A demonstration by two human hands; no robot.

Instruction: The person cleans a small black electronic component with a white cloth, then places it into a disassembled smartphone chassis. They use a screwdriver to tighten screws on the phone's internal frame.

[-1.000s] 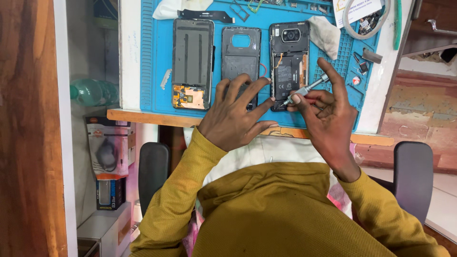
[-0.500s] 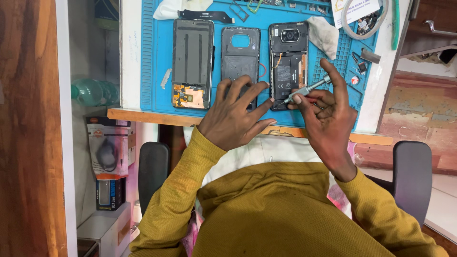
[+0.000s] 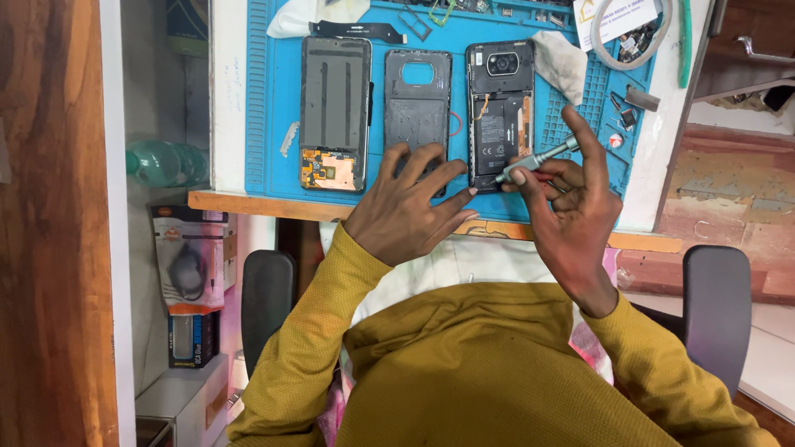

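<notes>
Head view: the right hand [image 3: 571, 219] pinches a slim silver screwdriver [image 3: 538, 159] between thumb and bent fingers, index finger raised, its grip closed on the handle. The tip sits at the lower right edge of the opened phone body [image 3: 498, 116], which lies on the blue repair mat [image 3: 273, 108] on the counter [image 3: 248, 201] with its camera module, battery area and orange flex showing. The left hand [image 3: 410, 211] lies flat with fingers spread and holds nothing, its fingertips pressing on the lower end of the dark middle frame [image 3: 418, 103] just beside the phone body. Further left lies the display assembly [image 3: 334, 112], face down, with its copper-coloured board at the near end.

Risks, as I judge them: the driver is held at a low slant, so the tip could slip off a screw head and gouge the board or the orange flex close by. The bracing hand steadies the frame rather than the phone body, so the body may slide under pressure. A freed screw could roll into the mat's ridges or off the near counter edge. The grey cloth [image 3: 559, 62] and loose small parts [image 3: 625, 112] lie near enough to be knocked.
</notes>
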